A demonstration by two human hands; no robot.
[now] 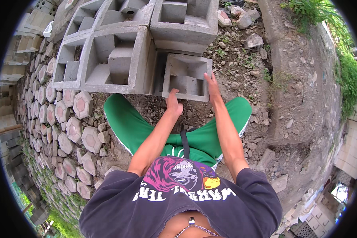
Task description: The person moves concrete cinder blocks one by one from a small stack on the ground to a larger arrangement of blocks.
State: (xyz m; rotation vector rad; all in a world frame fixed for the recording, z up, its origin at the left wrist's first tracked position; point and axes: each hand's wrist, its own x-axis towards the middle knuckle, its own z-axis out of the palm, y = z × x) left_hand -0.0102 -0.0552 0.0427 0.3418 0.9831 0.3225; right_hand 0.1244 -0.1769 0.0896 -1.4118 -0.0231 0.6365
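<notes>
Grey concrete dominates the yard: a stack of large hollow blocks point(141, 59) rises from eleven to twelve o'clock ahead of you, flanked by rough stony ground point(297, 87) at two and hexagonal pavers point(73, 129) at nine. You are low to the ground in a dark T-shirt point(182, 198) and green trousers point(129, 121), knees spread toward ten and two. Between and just beyond those knees, at twelve o'clock, a small block point(184, 84) sits with its hollow face up toward you, just beside the stack, a dark gap showing along its nine o'clock side. That face looks nearly square, so no long axis stands out; its depth is hidden. Neither hand is nearer, as both touch it: your left hand point(173, 105) at the block's seven o'clock, half curled with a digit over the near rim, your right hand point(212, 89) at its four, partly closed around the side rim. Both appear to have hold of it, though you cannot tell what your fingers do underneath. White lettering, inverted from your viewpoint, runs across the shirt's colourful cartoon print; no label can be made out on the blocks. Smallest, a pendant point(191, 221) hangs at six o'clock.
</notes>
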